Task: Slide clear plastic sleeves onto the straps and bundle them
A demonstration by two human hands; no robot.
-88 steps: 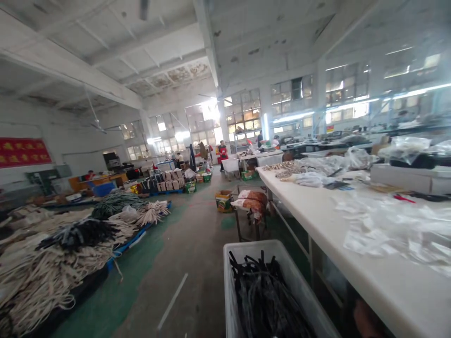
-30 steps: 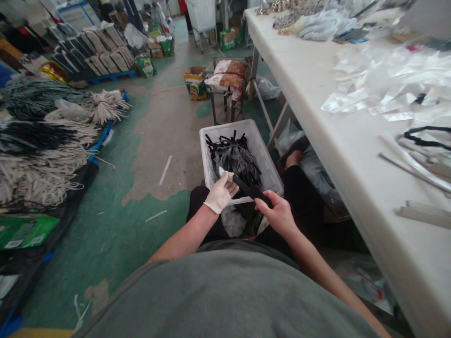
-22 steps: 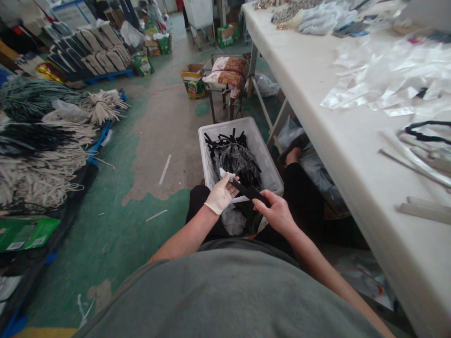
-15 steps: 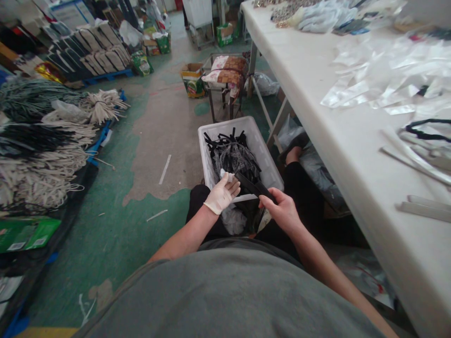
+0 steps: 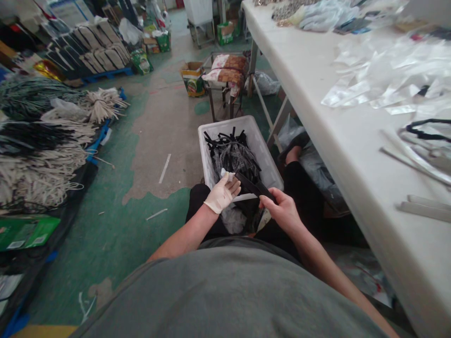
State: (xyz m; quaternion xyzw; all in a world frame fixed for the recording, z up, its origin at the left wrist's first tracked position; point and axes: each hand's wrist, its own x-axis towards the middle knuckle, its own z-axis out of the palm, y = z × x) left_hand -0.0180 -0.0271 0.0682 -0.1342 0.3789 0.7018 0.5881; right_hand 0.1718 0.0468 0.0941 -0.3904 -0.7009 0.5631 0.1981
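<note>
My left hand (image 5: pixel 221 193), in a pale thin glove, is turned partly palm up and pinches a small crumpled white cloth-like wad (image 5: pixel 227 175) at the thumb. My right hand (image 5: pixel 280 206) is bare and closed round a flat black strip (image 5: pixel 248 183), which slants up and left until its far end comes close to the wad. Whether the two touch I cannot tell. Beneath both hands stands a white plastic bin (image 5: pixel 205 155), holding a tangle of black and greyish strips (image 5: pixel 232 152).
A long white table (image 5: pixel 317 94) on my right carries white film pieces (image 5: pixel 373 70). Ahead stands a stool with a tied cushion (image 5: pixel 227 68), beside an open carton (image 5: pixel 193 80). Bundled cords (image 5: pixel 38 164) lie on a low pallet to the left.
</note>
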